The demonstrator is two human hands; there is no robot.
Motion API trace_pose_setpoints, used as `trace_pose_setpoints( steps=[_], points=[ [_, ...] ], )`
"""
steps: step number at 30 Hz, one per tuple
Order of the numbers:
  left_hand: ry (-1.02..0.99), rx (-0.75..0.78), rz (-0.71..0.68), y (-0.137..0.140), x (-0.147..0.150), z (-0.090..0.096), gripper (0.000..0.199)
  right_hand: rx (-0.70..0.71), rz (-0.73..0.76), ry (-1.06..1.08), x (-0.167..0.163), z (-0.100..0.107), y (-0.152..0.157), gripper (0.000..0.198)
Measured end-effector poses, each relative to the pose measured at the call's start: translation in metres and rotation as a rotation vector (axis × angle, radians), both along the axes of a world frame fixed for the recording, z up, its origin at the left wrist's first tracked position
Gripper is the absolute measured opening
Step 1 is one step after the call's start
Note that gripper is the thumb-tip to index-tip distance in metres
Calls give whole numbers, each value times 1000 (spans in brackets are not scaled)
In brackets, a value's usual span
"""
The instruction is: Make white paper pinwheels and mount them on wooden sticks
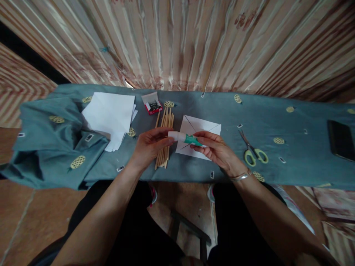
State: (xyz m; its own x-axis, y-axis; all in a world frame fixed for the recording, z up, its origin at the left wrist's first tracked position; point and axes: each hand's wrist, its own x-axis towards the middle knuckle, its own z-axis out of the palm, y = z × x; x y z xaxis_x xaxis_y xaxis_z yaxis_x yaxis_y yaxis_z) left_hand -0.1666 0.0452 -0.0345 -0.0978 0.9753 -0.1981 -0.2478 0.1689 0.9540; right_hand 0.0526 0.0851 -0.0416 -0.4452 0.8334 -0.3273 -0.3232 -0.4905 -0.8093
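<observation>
A glue stick (189,139) with a green-and-white body and a white cap is held level between my two hands, above the cloth. My left hand (152,144) pinches the capped end. The green end sits in the closed fingers of my right hand (215,147), which wears a bracelet at the wrist. Beneath the glue stick lies a square of white paper (198,121) with dark diagonal lines, partly covered by the right hand. Several thin wooden sticks (166,122) lie in a bundle under and beside my left fingers.
On the blue-grey patterned cloth (302,155), a stack of white paper (111,111) lies left, near bunched fabric. An open small red-and-white box (153,105) of dark small items stands behind the sticks. Green-handled scissors (253,151) lie right, a black phone (340,138) farther right. A curtain (177,44) hangs behind.
</observation>
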Motion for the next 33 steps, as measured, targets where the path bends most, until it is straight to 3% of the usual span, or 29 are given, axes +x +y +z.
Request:
trace_pose_setpoints(
  steps=[14,20,23,28,31,33],
  points=[
    [141,30,-109,-6,6,1,41,19,59,-36,-6,-2,-8,27],
    [135,32,-149,-7,8,2,36,130,112,-93,-8,-4,-14,27],
    [177,56,-63,-3,-8,4,39,201,68,-140,-2,0,-15,28],
    [501,205,412,3,-57,-1,38,271,-16,-249,21,5,-9,30],
    [919,159,388,-2,-76,-6,31,332,-96,-344,39,4,-5,27],
    [1120,133,278,-8,-80,-7,30,396,-144,-402,51,1,-5,25]
  ],
)
